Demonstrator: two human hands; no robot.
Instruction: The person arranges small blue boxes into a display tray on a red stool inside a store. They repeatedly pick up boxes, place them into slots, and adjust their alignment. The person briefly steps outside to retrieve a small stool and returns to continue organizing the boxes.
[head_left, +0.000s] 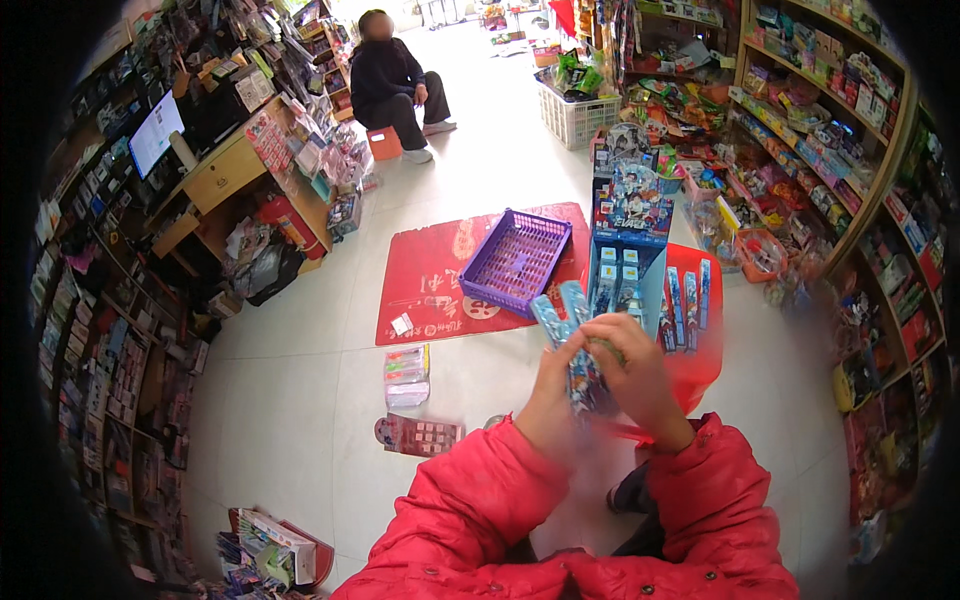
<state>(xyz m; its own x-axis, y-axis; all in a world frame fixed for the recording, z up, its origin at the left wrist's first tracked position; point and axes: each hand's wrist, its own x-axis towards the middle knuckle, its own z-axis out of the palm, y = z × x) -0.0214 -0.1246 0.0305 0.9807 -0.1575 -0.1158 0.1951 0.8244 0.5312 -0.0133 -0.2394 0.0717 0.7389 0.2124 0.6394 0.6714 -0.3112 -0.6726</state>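
Note:
My left hand and my right hand meet in front of me, both gripping slim blue printed packets that fan out at their upper ends. Just beyond my hands stands an open blue display box with a printed header card; more slim packs with pale ends stand inside it. The box rests on a red plastic stool. Several narrow blue packets lie side by side on the stool, right of the box. How the fingers divide the packets between the hands is partly hidden.
A purple plastic basket lies on a red mat. Flat packages lie on the floor at left. A person sits near the doorway. Stocked shelves line both sides; a white crate stands ahead.

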